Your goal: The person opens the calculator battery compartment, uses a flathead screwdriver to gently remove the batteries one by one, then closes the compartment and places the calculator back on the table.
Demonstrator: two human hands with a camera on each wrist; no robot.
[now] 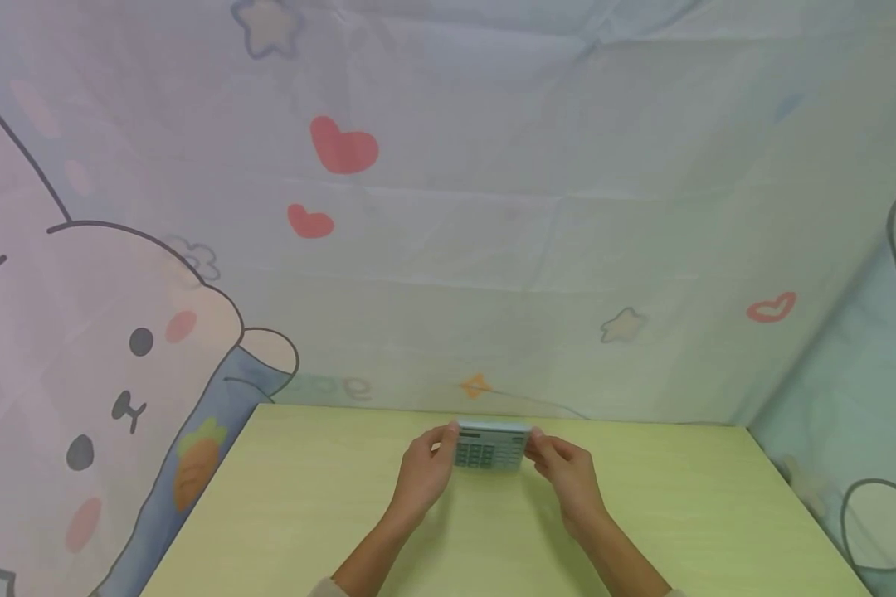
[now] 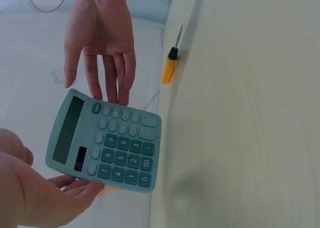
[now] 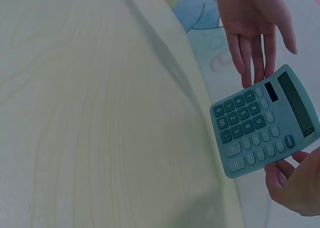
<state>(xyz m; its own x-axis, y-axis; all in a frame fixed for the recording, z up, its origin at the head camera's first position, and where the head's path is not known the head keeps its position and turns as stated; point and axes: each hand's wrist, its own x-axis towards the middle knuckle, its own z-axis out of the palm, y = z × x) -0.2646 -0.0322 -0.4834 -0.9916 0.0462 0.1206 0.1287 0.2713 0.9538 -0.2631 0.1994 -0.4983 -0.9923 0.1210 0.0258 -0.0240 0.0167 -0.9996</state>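
A pale green calculator (image 1: 489, 448) is held up between both hands, its keys and display facing the person. My left hand (image 1: 427, 468) holds its left edge, and my right hand (image 1: 567, 477) holds the right edge. In the left wrist view the calculator (image 2: 107, 140) appears turned sideways, with the right hand's (image 2: 100, 37) long fingers reaching to its edge. The right wrist view shows the left hand's (image 3: 255, 32) fingertips partly behind the calculator (image 3: 262, 123). How far the fingers go behind it is hidden.
A screwdriver (image 2: 171, 62) with a yellow handle lies on the pale yellow table (image 1: 306, 497), near its far edge. Behind the table hangs a printed cloth (image 1: 493, 249) with hearts and a rabbit; more cloth (image 1: 851, 398) hangs on the right.
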